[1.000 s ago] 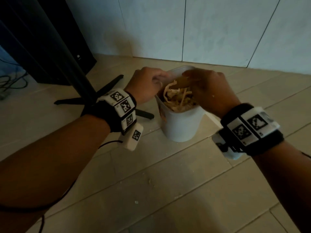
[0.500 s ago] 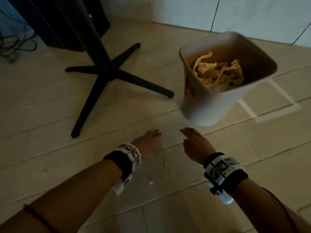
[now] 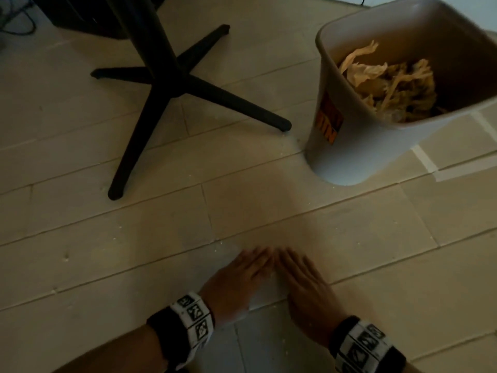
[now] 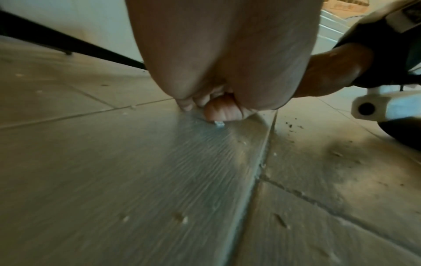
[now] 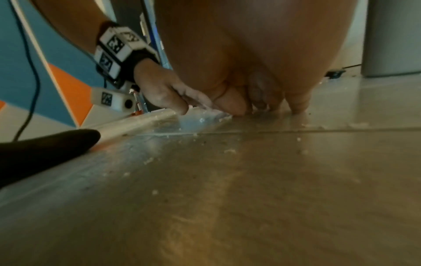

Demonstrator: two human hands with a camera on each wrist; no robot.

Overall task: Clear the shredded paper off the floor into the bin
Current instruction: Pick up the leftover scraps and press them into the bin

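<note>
A white bin (image 3: 349, 162) with an orange label stands at the upper right, holding a heap of tan shredded paper (image 3: 387, 82). Both hands lie on the floor at the bottom centre, well short of the bin. My left hand (image 3: 242, 275) and right hand (image 3: 301, 278) are flat with straight fingers, their fingertips meeting in a wedge. Small pale paper crumbs (image 5: 229, 150) are scattered on the tiles around them. In the left wrist view a tiny white scrap (image 4: 219, 123) lies at the fingertips (image 4: 187, 107). In the right wrist view the fingertips (image 5: 237, 108) press the floor.
A black four-legged stand base (image 3: 166, 84) spreads over the floor at the upper left, one foot ending near the bin. White tape lines (image 3: 425, 160) mark the floor right of the bin. A dark cabinet (image 3: 80, 14) stands behind the stand.
Both hands left the bin's top, came down to the floor nearer me, and have drawn together until their fingertips touch. The view has tilted down.
</note>
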